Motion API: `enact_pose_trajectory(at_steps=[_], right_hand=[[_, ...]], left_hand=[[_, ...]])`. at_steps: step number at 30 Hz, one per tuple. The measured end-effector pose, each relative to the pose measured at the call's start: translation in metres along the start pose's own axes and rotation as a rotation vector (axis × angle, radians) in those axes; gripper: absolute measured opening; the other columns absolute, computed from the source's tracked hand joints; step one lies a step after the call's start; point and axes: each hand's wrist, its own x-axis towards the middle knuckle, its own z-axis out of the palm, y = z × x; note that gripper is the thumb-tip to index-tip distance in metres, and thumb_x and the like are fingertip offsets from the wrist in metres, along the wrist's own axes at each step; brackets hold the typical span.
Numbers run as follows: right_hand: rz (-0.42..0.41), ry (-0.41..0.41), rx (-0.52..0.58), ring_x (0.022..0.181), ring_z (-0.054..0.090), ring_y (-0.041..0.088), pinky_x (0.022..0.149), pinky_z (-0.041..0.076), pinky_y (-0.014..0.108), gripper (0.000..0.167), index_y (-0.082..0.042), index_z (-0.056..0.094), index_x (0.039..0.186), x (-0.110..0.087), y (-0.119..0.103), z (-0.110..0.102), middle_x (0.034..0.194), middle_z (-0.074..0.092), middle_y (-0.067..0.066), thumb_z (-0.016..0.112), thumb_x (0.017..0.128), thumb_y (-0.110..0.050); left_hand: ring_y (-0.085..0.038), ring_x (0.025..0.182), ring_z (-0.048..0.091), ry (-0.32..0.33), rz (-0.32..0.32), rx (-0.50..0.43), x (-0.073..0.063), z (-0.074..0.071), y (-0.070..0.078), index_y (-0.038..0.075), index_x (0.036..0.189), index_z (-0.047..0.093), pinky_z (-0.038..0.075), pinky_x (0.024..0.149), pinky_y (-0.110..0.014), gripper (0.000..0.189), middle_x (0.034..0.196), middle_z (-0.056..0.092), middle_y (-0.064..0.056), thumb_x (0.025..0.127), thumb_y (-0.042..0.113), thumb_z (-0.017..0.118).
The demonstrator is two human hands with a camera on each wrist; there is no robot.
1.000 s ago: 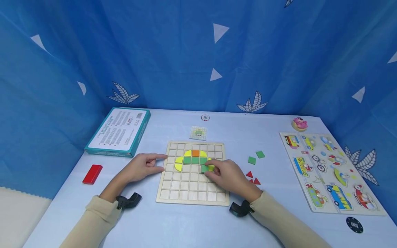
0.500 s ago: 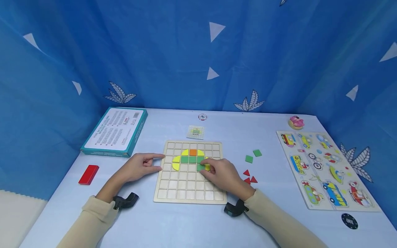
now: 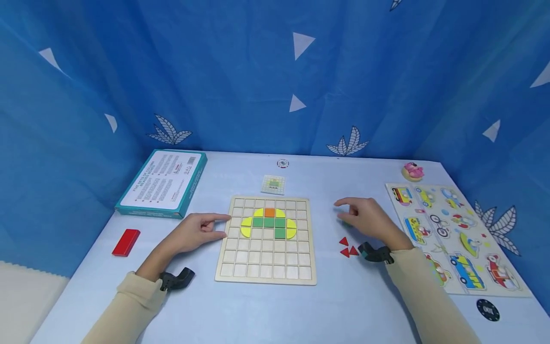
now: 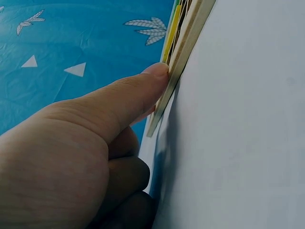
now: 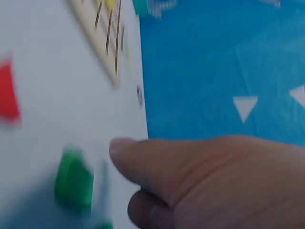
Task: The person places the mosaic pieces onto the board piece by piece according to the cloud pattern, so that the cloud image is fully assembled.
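Observation:
A pale wooden grid board [image 3: 266, 271] carries yellow quarter-round pieces [image 3: 290, 233], an orange square [image 3: 269, 212] and several green squares [image 3: 280, 233]. At its left edge my left hand [image 3: 193, 233] touches the rim with forefinger and thumb; in the left wrist view, the thumb [image 4: 155, 71] lies against the board's side. To the right of the board, my right hand [image 3: 367, 217] hovers over the loose green squares, finger and thumb apart, holding nothing. It mostly hides them in the head view, but a blurred green square [image 5: 74, 183] shows below the thumb in the right wrist view.
Red triangles [image 3: 344, 252] lie near my right wrist. Behind the board is a small pattern card [image 3: 273, 184]. A teal box [image 3: 163, 184] and a red block [image 3: 126, 242] stand left, a vehicle puzzle board [image 3: 442, 222] right, with a black chip [image 3: 488, 309] in front.
My right hand has let go of a green square on the board and moved right to the loose green squares. My left hand has stayed at the board's edge.

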Motion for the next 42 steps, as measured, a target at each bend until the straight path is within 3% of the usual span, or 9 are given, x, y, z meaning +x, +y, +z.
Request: enact_pose_trajectory(at_steps=[6, 13, 19, 23, 27, 32, 37, 42], right_hand=[[0.182, 0.022, -0.003, 0.060, 0.046, 0.022, 0.050, 0.035, 0.029, 0.049, -0.007, 0.063, 0.137, -0.022, 0.039, -0.013, 0.064, 0.047, 0.004, 0.074, 0.095, -0.029], [0.178, 0.061, -0.045, 0.063, 0.048, 0.022, 0.053, 0.038, 0.031, 0.048, -0.007, 0.065, 0.134, -0.020, 0.045, -0.007, 0.068, 0.051, 0.004, 0.075, 0.094, -0.033], [0.149, 0.137, -0.109, 0.062, 0.049, 0.020, 0.055, 0.037, 0.032, 0.047, -0.003, 0.066, 0.131, -0.019, 0.035, -0.003, 0.065, 0.052, 0.003, 0.074, 0.094, -0.030], [0.108, 0.208, -0.102, 0.058, 0.047, 0.019, 0.051, 0.036, 0.031, 0.044, -0.003, 0.068, 0.127, -0.018, 0.015, 0.001, 0.061, 0.050, 0.001, 0.075, 0.093, -0.030], [0.017, 0.241, -0.132, 0.051, 0.044, 0.017, 0.046, 0.034, 0.030, 0.041, -0.005, 0.073, 0.120, -0.015, -0.016, 0.018, 0.056, 0.047, -0.002, 0.078, 0.090, -0.033], [-0.082, 0.193, -0.205, 0.049, 0.042, 0.012, 0.045, 0.032, 0.028, 0.042, -0.006, 0.075, 0.118, -0.011, -0.060, 0.043, 0.054, 0.045, -0.006, 0.078, 0.089, -0.036], [-0.176, 0.139, -0.190, 0.045, 0.041, 0.008, 0.045, 0.028, 0.026, 0.038, -0.009, 0.076, 0.115, -0.007, -0.101, 0.063, 0.050, 0.044, -0.009, 0.076, 0.090, -0.037], [-0.295, 0.147, -0.260, 0.045, 0.042, 0.004, 0.043, 0.029, 0.024, 0.034, -0.010, 0.077, 0.110, -0.003, -0.129, 0.084, 0.051, 0.049, -0.009, 0.075, 0.091, -0.038]], left_hand=[[-0.017, 0.060, 0.043, -0.012, -0.017, 0.001, 0.001, 0.001, 0.002, 0.025, 0.134, 0.069, 0.044, 0.074, -0.033, 0.048, 0.061, 0.040, 0.004, 0.089, 0.037, 0.081], [-0.016, 0.060, 0.041, -0.001, -0.002, 0.002, 0.001, -0.002, 0.003, 0.023, 0.133, 0.070, 0.043, 0.074, -0.033, 0.047, 0.061, 0.040, 0.004, 0.089, 0.035, 0.081], [-0.016, 0.059, 0.042, -0.004, 0.001, 0.003, 0.000, -0.002, 0.002, 0.022, 0.133, 0.070, 0.043, 0.075, -0.032, 0.047, 0.061, 0.040, 0.004, 0.089, 0.035, 0.081], [-0.015, 0.059, 0.041, -0.004, 0.006, -0.002, 0.001, -0.003, 0.003, 0.022, 0.133, 0.070, 0.043, 0.076, -0.032, 0.047, 0.061, 0.040, 0.005, 0.089, 0.034, 0.081], [-0.014, 0.059, 0.041, -0.007, 0.013, -0.007, 0.001, -0.004, 0.004, 0.022, 0.133, 0.070, 0.043, 0.075, -0.032, 0.047, 0.061, 0.040, 0.005, 0.089, 0.032, 0.081], [-0.013, 0.058, 0.040, -0.010, 0.017, -0.012, 0.001, -0.004, 0.004, 0.021, 0.133, 0.069, 0.043, 0.073, -0.030, 0.047, 0.061, 0.040, 0.006, 0.089, 0.032, 0.081], [-0.014, 0.058, 0.040, -0.003, 0.012, -0.013, 0.000, -0.004, 0.003, 0.021, 0.133, 0.070, 0.043, 0.073, -0.030, 0.047, 0.061, 0.040, 0.005, 0.089, 0.032, 0.081], [-0.014, 0.057, 0.040, -0.005, 0.010, -0.025, -0.002, -0.003, 0.003, 0.021, 0.133, 0.070, 0.042, 0.070, -0.029, 0.047, 0.061, 0.039, 0.005, 0.089, 0.032, 0.081]])
